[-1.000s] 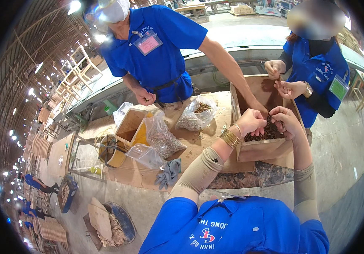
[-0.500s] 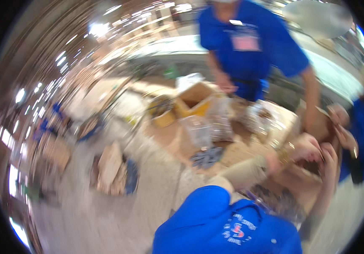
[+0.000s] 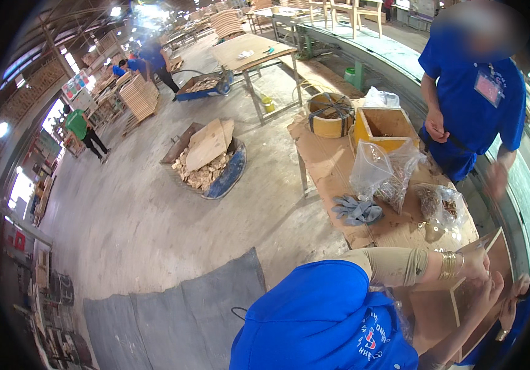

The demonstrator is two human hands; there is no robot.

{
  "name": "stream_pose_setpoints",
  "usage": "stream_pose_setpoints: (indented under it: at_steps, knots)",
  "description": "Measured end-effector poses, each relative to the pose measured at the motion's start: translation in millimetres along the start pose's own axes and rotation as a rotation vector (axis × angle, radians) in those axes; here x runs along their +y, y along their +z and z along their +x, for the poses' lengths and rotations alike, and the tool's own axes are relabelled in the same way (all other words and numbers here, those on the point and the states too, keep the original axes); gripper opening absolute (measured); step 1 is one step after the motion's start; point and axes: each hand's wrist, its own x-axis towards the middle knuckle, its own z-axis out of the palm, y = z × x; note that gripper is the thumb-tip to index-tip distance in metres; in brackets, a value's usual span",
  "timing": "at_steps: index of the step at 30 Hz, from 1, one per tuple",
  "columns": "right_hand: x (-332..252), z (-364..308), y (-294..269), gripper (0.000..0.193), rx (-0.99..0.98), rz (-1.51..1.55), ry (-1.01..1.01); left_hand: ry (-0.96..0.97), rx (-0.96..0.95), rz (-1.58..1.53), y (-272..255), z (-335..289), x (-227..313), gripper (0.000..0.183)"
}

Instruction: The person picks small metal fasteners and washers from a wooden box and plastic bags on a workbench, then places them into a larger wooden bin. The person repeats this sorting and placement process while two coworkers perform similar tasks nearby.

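Observation:
My left hand, at the end of a beige sleeve with gold bangles, is closed with bent fingers at the far right. My right hand meets it from below, its fingers also closed. Anything pinched between them is too small or hidden. Both are over a brown box-like piece with pale edge strips. Another person's hand rests close by at its right side. On the cardboard-covered table beyond lie grey gloves, a clear bag of small hardware and a second such bag.
A yellow box and a round yellow container stand at the table's far end. Across it, a co-worker in blue stands before a pale green conveyor. A blue cart of wood scraps and a grey mat are left.
The view has swung, shifting the table to the right and showing more floor at left. The co-worker's arm has drawn back from the box-like piece. My hands stay together there.

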Motion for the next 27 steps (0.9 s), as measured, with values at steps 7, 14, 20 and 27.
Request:
stream_pose_setpoints:
  at_steps: [7,14,20,27]
  knots:
    - [-2,6,13,0.023,0.016,-0.044,0.049,-0.029,0.087,0.116,-8,-9,14,0.009]
    - [0,10,9,0.025,0.15,0.232,0.092,0.144,0.271,0.081,-4,-15,24,0.012]
    - [11,0,10,0.031,0.106,0.41,0.099,0.155,0.243,-0.07,-11,-3,19,0.011]
    - [-9,-25,2,0.032,0.235,0.34,0.024,0.01,0.081,-0.09,12,1,15,0.002]
